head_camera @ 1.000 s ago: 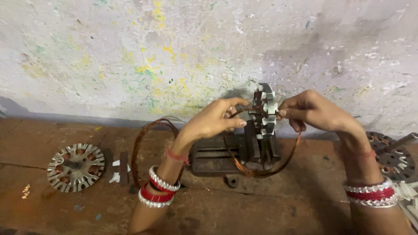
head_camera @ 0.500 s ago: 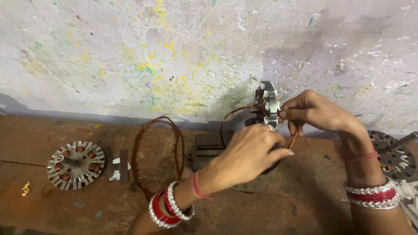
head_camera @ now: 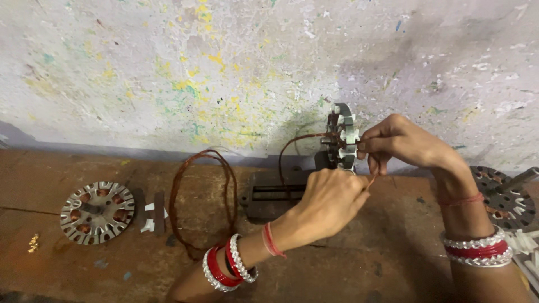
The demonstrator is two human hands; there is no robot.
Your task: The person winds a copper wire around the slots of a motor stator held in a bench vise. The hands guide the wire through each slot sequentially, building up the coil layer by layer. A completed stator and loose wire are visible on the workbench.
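Behind everything stood the paint-flecked wall [head_camera: 224, 67], and below it the worn brown bench [head_camera: 393, 258]. On the bench sat a dark vise [head_camera: 275, 193] holding a slotted metal stator [head_camera: 343, 137] upright on edge. A second stator [head_camera: 96, 211] lay flat far to the left, and part of a third [head_camera: 502, 196] showed at the right edge. A loose loop of copper wire [head_camera: 202, 202] lay between the flat stator and the vise.

The left hand [head_camera: 331, 205] had come away from the stator's face, where it had been a second before, and now hung lower, in front of the vise, fingers curled closed. It seemed to have the wire end near its knuckles, though I could not tell for certain. The right hand [head_camera: 401, 146] stayed at the stator's right side, thumb and fingertips pinched tight on a thin copper strand [head_camera: 303, 137] that arched out of the slots. By the look of it, a turn of wire was being drawn down and taut.
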